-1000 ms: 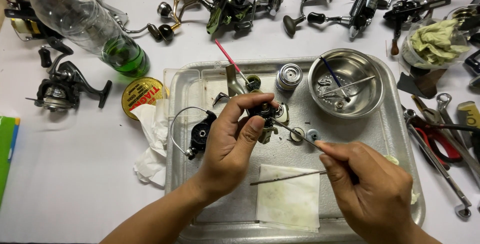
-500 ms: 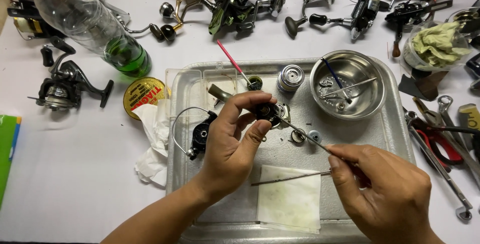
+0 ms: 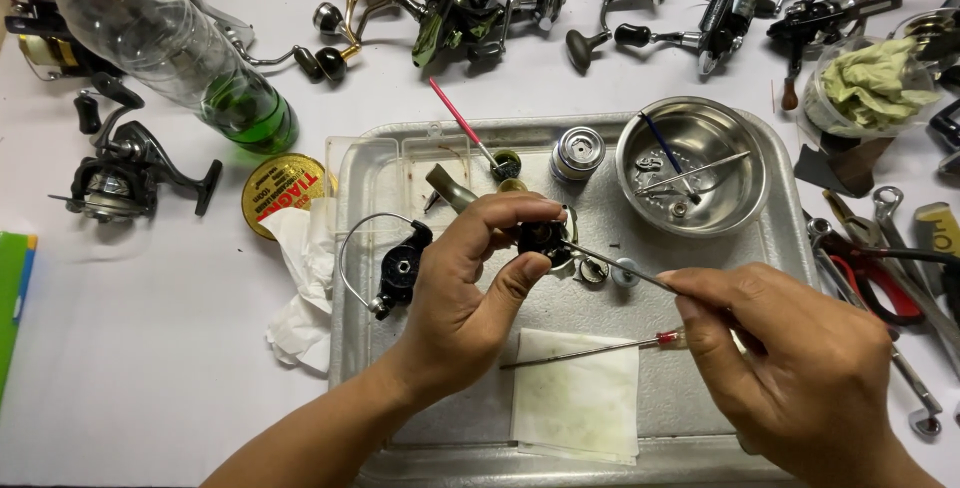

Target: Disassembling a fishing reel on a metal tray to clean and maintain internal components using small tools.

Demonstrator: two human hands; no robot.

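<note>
Pinching small black reel part between thumb and fingers, left hand is curled shut over metal tray; thin metal pick gripped in closed right hand, tip touching part; steel bowl behind

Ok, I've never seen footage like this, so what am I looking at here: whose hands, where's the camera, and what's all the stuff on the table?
The camera sits on a person's head, looking down at their own two bare hands; there is no machine. The left hand pinches a small black reel part over a metal tray. The right hand holds a thin metal pick whose tip reaches that part. On the tray lie a folded paper towel, a red-handled tool, a steel bowl holding small parts, and a silver spool. Around the tray are several fishing reels, a plastic bottle with green liquid, a round yellow tin and hand tools.
</note>
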